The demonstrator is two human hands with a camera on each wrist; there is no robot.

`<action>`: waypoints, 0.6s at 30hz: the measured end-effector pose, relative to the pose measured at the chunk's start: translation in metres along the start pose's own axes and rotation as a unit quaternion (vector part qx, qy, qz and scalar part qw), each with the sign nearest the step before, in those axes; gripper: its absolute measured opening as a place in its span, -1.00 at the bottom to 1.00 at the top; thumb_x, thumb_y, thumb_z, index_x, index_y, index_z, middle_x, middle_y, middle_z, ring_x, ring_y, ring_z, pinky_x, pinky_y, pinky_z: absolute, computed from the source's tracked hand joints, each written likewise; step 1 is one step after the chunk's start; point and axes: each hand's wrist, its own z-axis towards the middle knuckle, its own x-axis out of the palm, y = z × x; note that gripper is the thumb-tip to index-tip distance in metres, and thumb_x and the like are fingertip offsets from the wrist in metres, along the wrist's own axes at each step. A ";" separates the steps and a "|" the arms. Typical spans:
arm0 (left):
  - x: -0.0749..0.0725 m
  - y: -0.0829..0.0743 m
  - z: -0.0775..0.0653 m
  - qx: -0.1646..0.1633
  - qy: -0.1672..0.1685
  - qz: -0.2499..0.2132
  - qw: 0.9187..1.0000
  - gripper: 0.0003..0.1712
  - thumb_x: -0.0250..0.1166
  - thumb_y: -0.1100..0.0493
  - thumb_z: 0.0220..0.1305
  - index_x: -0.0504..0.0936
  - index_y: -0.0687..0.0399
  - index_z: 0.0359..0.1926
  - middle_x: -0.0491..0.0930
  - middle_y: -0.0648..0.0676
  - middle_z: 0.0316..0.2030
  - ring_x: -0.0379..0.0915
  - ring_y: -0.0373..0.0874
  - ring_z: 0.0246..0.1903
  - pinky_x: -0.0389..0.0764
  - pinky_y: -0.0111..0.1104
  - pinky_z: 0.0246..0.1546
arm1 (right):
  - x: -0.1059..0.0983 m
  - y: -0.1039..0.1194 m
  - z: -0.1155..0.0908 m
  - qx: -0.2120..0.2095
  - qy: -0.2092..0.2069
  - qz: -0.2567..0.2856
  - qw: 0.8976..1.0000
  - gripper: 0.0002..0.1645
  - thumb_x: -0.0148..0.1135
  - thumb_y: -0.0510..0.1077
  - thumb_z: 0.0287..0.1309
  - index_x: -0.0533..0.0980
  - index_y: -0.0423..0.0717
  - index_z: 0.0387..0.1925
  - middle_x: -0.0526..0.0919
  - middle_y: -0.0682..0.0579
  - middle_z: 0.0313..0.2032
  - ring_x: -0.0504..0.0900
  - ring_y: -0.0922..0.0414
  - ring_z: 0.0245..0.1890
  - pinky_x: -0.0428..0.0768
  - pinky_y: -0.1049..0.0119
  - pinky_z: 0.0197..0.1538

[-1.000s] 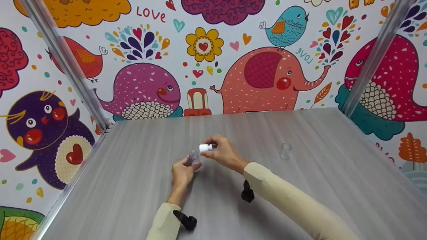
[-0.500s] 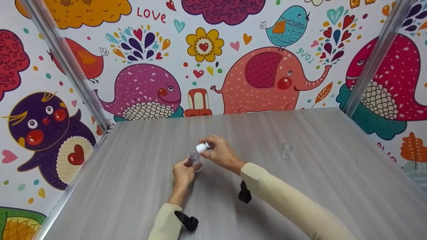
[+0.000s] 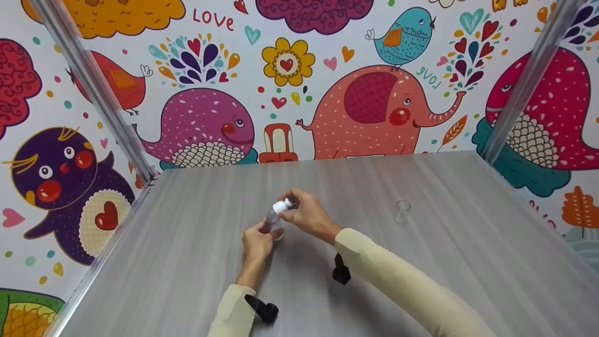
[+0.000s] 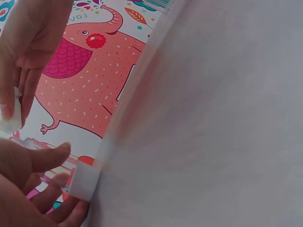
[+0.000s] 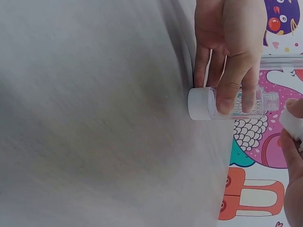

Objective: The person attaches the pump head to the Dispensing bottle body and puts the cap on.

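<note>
A small clear bottle point(image 3: 272, 218) with a white base point(image 5: 199, 104) and a threaded neck point(image 5: 271, 101) stands slightly tilted over the table. My left hand point(image 3: 258, 240) grips its body, thumb on one side and fingers on the other. At the mouth, my right hand point(image 3: 307, 213) pinches a white pump top point(image 3: 281, 206), tilted at an angle to the neck. In the head view the pump top overlaps the bottle's mouth; the right wrist view shows it right beside the neck's end. Part of the pump top is hidden by my right fingers.
A clear, see-through cap point(image 3: 402, 212) stands on the wood-grain table point(image 3: 449, 262) to the right of my hands. A wall with cartoon animals point(image 3: 365, 112) rises behind the table, and metal posts point(image 3: 519, 89) stand at its far corners.
My right hand has moved left and tilted the pump top, bringing it from beside the bottle onto its mouth. My left hand and the bottle have hardly moved.
</note>
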 end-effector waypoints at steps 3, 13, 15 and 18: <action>-0.001 -0.001 -0.001 0.000 0.002 0.001 1.000 -0.52 0.51 0.28 0.04 0.71 0.25 0.05 0.76 0.28 -0.15 0.64 -0.02 -0.15 0.59 -0.18 -0.05 | 0.001 0.002 0.001 -0.004 0.002 -0.004 1.000 -0.63 0.43 -0.25 0.13 0.58 -0.09 -0.01 0.68 -0.02 -0.07 0.69 0.11 -0.04 0.65 0.25 0.11; -0.001 -0.001 -0.001 -0.008 0.000 -0.004 1.000 -0.46 0.51 0.30 0.03 0.66 0.26 0.11 0.74 0.30 -0.10 0.63 0.00 -0.10 0.60 -0.14 0.00 | 0.004 0.006 0.005 -0.035 -0.002 -0.039 0.999 -0.54 0.40 -0.27 0.16 0.62 -0.02 0.12 0.55 -0.05 0.07 0.61 0.06 0.09 0.61 0.18 0.18; -0.001 -0.001 -0.001 -0.007 0.002 -0.009 1.000 -0.44 0.50 0.31 0.03 0.64 0.29 0.12 0.73 0.32 -0.09 0.63 0.00 -0.11 0.62 -0.15 -0.04 | 0.005 0.006 0.006 -0.036 0.002 -0.044 0.998 -0.47 0.38 -0.28 0.17 0.58 0.00 0.20 0.56 -0.06 0.07 0.62 0.04 0.10 0.61 0.15 0.18; -0.001 0.000 -0.001 -0.005 -0.001 -0.004 1.000 -0.44 0.50 0.32 0.01 0.65 0.29 0.11 0.75 0.31 -0.13 0.61 -0.04 -0.17 0.61 -0.21 -0.09 | 0.006 0.007 0.006 -0.039 0.010 -0.048 0.998 -0.38 0.36 -0.31 0.18 0.50 -0.02 0.29 0.57 -0.10 0.09 0.65 0.01 0.11 0.61 0.13 0.18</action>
